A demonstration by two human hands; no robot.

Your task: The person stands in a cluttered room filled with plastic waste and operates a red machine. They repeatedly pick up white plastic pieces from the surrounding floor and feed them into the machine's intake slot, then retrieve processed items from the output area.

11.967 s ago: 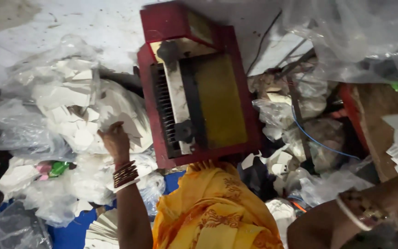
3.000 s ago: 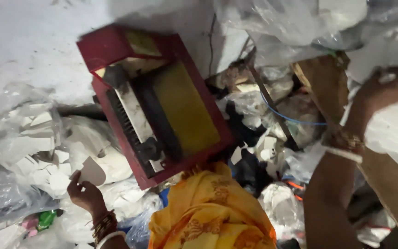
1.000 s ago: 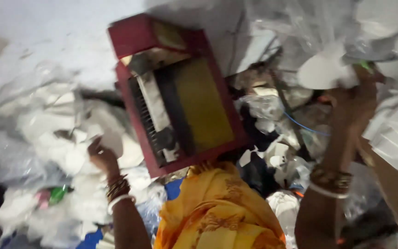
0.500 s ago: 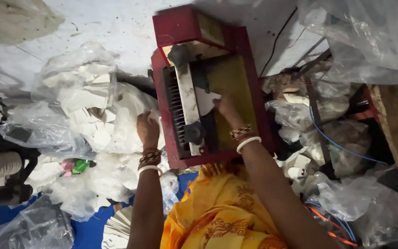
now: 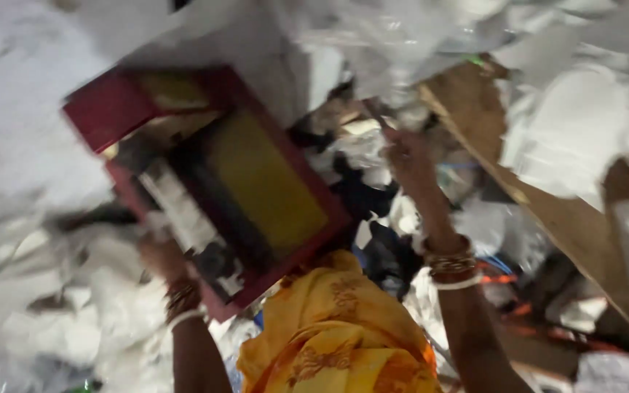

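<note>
A red machine (image 5: 114,109) with a yellow plate (image 5: 263,182) and a dark roller slot sits tilted in front of me; the picture is blurred by motion. My left hand (image 5: 160,256), with bangles at the wrist, rests at the machine's lower left edge beside white paper pieces (image 5: 52,320). My right hand (image 5: 408,156) is raised to the right of the machine, reaching into clear plastic bags of white paper (image 5: 569,116); whether it grips anything is too blurred to tell. Orange-yellow cloth (image 5: 336,335) covers my lap below.
Heaps of white paper scraps and plastic bags lie on both sides. A brown board (image 5: 540,196) slants along the right. Blue and orange cables (image 5: 500,271) lie near my right wrist. A pale floor (image 5: 16,87) is at the upper left.
My right hand has left the machine's yellow plate and swung up to the right toward the bags. The view has turned right and blurred. My left hand stays at the machine's left side.
</note>
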